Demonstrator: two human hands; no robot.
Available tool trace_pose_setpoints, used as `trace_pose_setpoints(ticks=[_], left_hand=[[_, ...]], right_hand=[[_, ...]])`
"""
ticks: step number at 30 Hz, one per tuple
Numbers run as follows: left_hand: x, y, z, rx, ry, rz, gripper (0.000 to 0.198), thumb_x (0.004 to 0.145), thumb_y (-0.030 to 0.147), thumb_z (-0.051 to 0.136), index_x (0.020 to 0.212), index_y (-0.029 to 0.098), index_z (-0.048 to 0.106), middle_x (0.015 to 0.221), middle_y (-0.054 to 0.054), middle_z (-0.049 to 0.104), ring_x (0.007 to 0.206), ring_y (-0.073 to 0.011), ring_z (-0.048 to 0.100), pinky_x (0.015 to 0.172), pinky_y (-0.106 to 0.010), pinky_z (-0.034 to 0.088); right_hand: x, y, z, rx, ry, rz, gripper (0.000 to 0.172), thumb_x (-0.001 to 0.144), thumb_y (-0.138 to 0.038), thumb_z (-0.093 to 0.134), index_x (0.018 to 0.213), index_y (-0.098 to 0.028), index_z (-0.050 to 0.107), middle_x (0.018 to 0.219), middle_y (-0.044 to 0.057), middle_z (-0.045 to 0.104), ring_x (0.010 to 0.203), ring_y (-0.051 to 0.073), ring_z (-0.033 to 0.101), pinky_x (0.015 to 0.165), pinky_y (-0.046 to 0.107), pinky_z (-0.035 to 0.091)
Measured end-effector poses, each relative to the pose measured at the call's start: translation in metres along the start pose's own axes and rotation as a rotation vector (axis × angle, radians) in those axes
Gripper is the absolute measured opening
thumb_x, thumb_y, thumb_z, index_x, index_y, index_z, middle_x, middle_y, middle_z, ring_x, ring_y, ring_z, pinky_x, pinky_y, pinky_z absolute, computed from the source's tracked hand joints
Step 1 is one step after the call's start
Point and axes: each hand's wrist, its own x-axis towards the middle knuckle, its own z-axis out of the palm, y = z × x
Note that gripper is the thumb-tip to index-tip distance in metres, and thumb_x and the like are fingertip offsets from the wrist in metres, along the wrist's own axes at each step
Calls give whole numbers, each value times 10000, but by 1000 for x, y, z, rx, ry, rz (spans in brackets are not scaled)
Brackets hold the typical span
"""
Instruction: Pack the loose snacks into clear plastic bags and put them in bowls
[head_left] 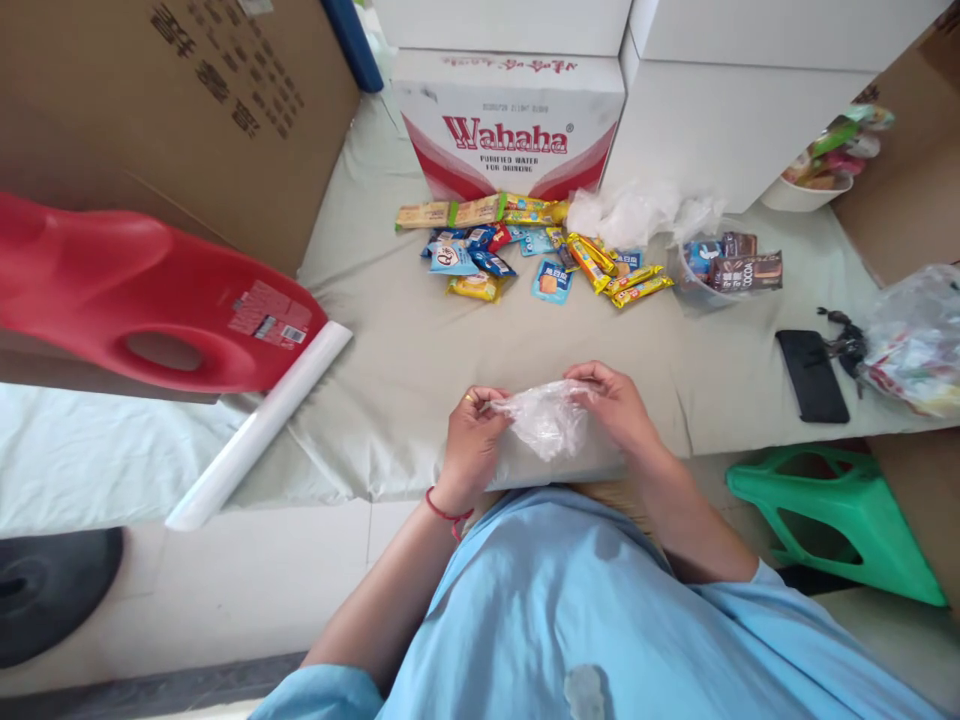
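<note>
A crumpled clear plastic bag point(551, 420) hangs between my two hands over the near edge of the cloth-covered surface. My left hand point(475, 440) pinches its left end, with a red cord on the wrist. The bag's upper right side is gripped by the fingers of my right hand point(611, 400). Beyond the hands lie yellow-wrapped snacks point(592, 262), blue snack packets point(454, 257) and green-and-tan packets point(450, 213). A clear plastic tub point(705, 280) to their right holds brown cocoa packets point(750, 270). More crumpled clear bags point(637, 212) sit behind the snacks.
At the left, a red plastic jug point(187, 290) and a white roll point(259, 430) lie near a large cardboard box point(187, 110). A Wahaha carton point(510, 130) stands behind. On the right are a black phone point(812, 376), a filled plastic bag point(919, 340) and a green stool point(840, 515).
</note>
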Motion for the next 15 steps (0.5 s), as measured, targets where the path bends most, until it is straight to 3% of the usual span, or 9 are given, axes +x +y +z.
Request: trace_pose_setpoints(ticks=[3, 5, 9, 15], left_hand=[[7, 7, -6, -76, -26, -26, 331, 628, 315, 861, 851, 206, 641, 820, 24, 660, 735, -112, 609, 722, -254, 494], [12, 9, -9, -83, -27, -20, 328, 660, 381, 872, 824, 197, 655, 748, 32, 627, 698, -102, 580, 693, -245, 479], [16, 6, -14, 20, 2, -4, 343, 741, 485, 833, 846, 182, 713, 702, 15, 639, 631, -101, 541, 608, -242, 436], [7, -1, -19, 267, 52, 95, 344, 864, 499, 720, 1007, 187, 744, 948, -54, 732, 776, -145, 646, 695, -267, 505]], right_hand=[[2, -5, -11, 243, -74, 250, 406, 645, -493, 930, 850, -223, 707, 720, -16, 676, 576, 117, 538, 532, 244, 427], [1, -7, -14, 298, -115, 339, 456, 595, -493, 966, 836, -203, 709, 682, -23, 661, 502, 84, 458, 455, 224, 331], [-1, -2, -13, 310, -56, 337, 466, 599, -536, 958, 792, -205, 694, 634, -43, 616, 467, 70, 408, 422, 221, 279], [-3, 8, -7, 284, -21, 282, 458, 650, -576, 919, 764, -201, 682, 592, -56, 560, 456, 65, 375, 410, 225, 238]])
